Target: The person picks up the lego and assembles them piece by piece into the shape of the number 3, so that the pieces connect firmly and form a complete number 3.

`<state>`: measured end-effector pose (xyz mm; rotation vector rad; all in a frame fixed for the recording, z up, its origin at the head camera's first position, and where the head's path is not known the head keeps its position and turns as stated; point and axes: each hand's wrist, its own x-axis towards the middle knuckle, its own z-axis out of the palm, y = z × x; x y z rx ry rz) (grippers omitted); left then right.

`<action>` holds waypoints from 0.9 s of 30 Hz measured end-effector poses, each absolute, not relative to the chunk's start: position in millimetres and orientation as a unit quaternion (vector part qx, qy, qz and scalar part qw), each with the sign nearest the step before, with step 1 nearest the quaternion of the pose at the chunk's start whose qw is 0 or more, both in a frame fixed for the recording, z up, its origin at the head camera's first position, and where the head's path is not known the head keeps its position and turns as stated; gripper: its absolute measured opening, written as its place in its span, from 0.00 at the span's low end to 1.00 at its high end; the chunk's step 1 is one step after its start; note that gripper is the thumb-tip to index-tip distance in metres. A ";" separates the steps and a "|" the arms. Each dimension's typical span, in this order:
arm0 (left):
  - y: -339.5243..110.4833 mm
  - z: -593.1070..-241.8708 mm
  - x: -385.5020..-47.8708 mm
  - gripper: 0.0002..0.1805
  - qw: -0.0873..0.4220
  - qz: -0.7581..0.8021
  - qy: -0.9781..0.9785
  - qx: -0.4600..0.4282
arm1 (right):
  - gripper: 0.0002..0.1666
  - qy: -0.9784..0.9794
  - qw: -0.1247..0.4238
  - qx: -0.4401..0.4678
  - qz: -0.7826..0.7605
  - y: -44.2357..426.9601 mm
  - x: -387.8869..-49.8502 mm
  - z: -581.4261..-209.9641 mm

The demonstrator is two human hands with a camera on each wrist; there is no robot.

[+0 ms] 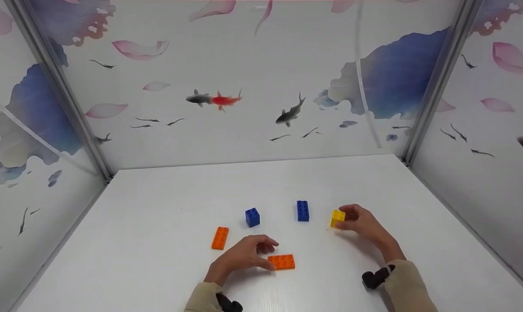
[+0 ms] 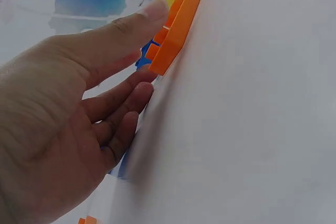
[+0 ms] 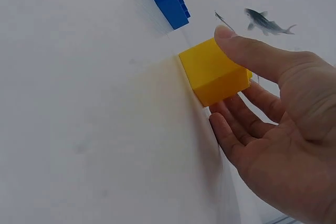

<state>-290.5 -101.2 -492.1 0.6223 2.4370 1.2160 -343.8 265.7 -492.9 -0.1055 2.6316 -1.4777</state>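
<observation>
My left hand reaches in beside an orange flat brick. Its thumb lies at the brick's left end, while the other fingers curve loosely above the table, apart from it. The left wrist view shows the thumb overlapping the orange brick; whether they touch is hard to tell. On the right, my right hand pinches a yellow brick between thumb and fingers. The fingers behind the yellow brick are partly hidden in the right wrist view.
A long blue brick lies left of the yellow one. Further left are a squarer blue brick and a second orange flat brick. The white table is enclosed by patterned walls at the back and sides.
</observation>
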 end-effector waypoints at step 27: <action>-91.3 -485.9 -286.2 0.14 0.190 0.398 0.880 0.175 | 0.26 0.873 0.025 -0.071 -0.482 222.8 -327.7 -450.1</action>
